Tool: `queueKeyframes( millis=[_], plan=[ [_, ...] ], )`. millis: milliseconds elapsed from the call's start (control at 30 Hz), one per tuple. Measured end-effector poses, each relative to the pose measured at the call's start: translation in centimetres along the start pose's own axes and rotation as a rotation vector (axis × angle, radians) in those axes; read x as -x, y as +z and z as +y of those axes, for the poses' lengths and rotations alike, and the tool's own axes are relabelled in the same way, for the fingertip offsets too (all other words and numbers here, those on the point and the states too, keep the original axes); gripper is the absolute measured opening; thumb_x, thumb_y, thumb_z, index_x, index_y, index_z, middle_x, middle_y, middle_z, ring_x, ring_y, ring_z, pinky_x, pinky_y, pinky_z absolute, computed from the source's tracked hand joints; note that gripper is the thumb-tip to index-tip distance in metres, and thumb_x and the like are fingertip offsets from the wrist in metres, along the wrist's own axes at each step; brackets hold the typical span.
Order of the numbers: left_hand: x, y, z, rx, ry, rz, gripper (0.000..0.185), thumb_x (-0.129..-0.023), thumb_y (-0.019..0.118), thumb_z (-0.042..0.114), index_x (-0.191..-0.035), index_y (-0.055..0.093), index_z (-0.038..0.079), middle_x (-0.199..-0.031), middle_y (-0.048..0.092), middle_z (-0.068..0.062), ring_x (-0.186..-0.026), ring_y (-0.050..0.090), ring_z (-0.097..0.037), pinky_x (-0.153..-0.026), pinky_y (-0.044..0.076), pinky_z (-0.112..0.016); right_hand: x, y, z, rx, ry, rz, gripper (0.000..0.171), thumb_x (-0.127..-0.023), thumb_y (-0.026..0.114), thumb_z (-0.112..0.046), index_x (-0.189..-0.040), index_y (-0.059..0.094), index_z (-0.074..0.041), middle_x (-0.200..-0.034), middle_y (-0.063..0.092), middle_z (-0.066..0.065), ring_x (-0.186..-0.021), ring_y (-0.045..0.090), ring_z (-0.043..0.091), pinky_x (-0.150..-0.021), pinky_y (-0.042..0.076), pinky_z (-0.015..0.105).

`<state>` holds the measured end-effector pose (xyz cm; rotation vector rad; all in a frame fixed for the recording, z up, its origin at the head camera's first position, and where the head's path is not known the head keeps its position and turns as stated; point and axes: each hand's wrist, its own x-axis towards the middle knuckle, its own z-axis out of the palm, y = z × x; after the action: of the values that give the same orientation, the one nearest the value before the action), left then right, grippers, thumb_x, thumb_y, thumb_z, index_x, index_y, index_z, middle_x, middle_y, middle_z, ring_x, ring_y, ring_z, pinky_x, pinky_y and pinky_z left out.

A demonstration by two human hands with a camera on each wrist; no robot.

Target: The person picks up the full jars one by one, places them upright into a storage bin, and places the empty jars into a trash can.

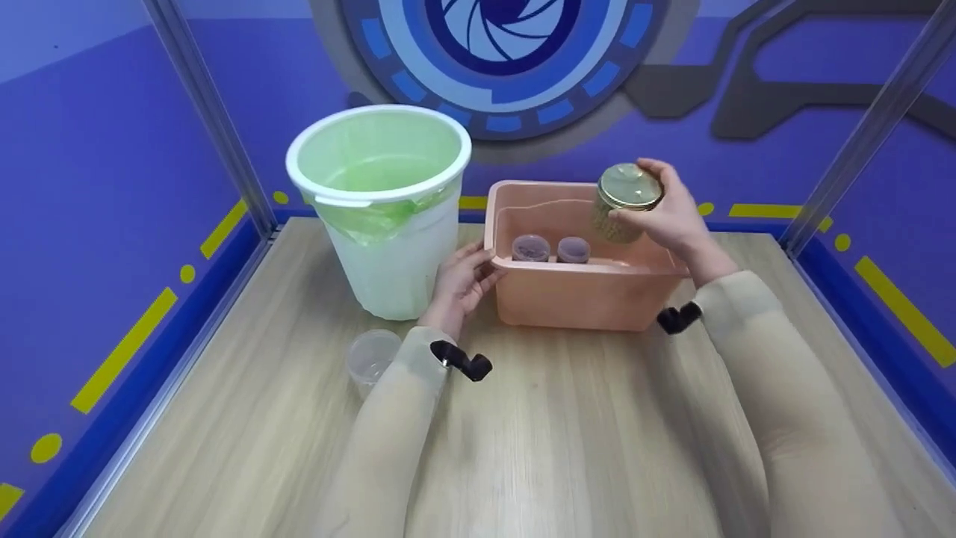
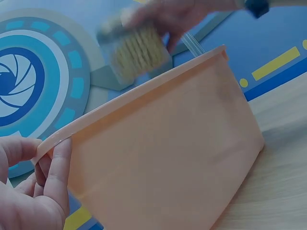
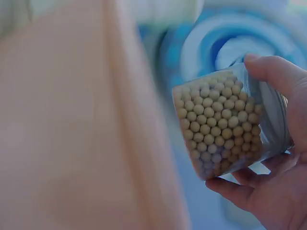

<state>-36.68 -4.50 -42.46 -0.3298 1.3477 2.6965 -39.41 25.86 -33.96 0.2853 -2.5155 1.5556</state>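
Observation:
My right hand (image 1: pixel 676 213) grips a clear jar (image 1: pixel 626 203) with a gold lid, tilted above the right part of a peach plastic bin (image 1: pixel 590 295). The right wrist view shows the jar (image 3: pixel 225 127) full of small tan beans, with fingers (image 3: pixel 276 74) wrapped round it. My left hand (image 1: pixel 464 278) holds the bin's left rim, thumb on top; in the left wrist view its fingers (image 2: pixel 57 167) pinch the bin's rim (image 2: pixel 139 96). Two small lidded jars (image 1: pixel 551 248) with dark contents stand inside the bin.
A white bucket (image 1: pixel 382 205) lined with a green bag stands left of the bin. A small clear plastic cup (image 1: pixel 371 355) sits on the wooden table (image 1: pixel 567 426) by my left forearm. Blue walls and metal posts enclose the table.

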Motion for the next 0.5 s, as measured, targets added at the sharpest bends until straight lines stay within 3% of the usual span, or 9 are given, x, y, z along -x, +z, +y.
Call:
queueKeyframes(
  millis=[133, 233, 367, 500],
  plan=[
    [-0.1, 0.0, -0.1, 0.005, 0.002, 0.002, 0.046, -0.097, 0.062, -0.004, -0.143, 0.057, 0.000, -0.132, 0.063, -0.024, -0.090, 0.067, -0.020, -0.072, 0.066, -0.024, -1.6, 0.1, 2.8, 0.170, 0.091, -0.095, 0.094, -0.080, 0.086, -0.014, -0.156, 0.031, -0.004, -0.150, 0.042, 0.023, -0.130, 0.047, 0.036, -0.113, 0.044, 0.049],
    [0.0, 0.0, -0.2, 0.014, 0.001, 0.007, 0.046, -0.097, 0.063, -0.004, -0.142, 0.058, 0.000, -0.129, 0.064, -0.023, -0.090, 0.067, -0.020, -0.071, 0.066, -0.024, -2.2, 0.6, 4.4, 0.274, 0.094, -0.216, 0.086, -0.077, 0.085, -0.010, -0.149, 0.038, 0.000, -0.140, 0.049, 0.022, -0.121, 0.050, 0.033, -0.103, 0.048, 0.041],
    [0.1, 0.0, -0.1, 0.008, -0.010, 0.005, 0.046, -0.097, 0.063, -0.003, -0.142, 0.058, 0.000, -0.130, 0.064, -0.022, -0.093, 0.067, -0.020, -0.073, 0.066, -0.025, -2.6, 1.3, 5.8, 0.435, 0.062, -0.357, 0.060, -0.076, 0.084, -0.010, -0.127, 0.054, 0.003, -0.115, 0.062, 0.017, -0.100, 0.056, 0.025, -0.081, 0.049, 0.025],
    [0.0, 0.0, -0.1, 0.002, -0.010, 0.000, 0.045, -0.098, 0.062, -0.003, -0.142, 0.057, 0.000, -0.134, 0.062, -0.024, -0.095, 0.067, -0.021, -0.076, 0.066, -0.026, -2.7, 1.5, 6.1, 0.583, 0.084, -0.477, 0.032, -0.079, 0.071, -0.002, -0.106, 0.060, 0.011, -0.093, 0.063, 0.017, -0.084, 0.057, 0.024, -0.067, 0.048, 0.022]
  ],
)
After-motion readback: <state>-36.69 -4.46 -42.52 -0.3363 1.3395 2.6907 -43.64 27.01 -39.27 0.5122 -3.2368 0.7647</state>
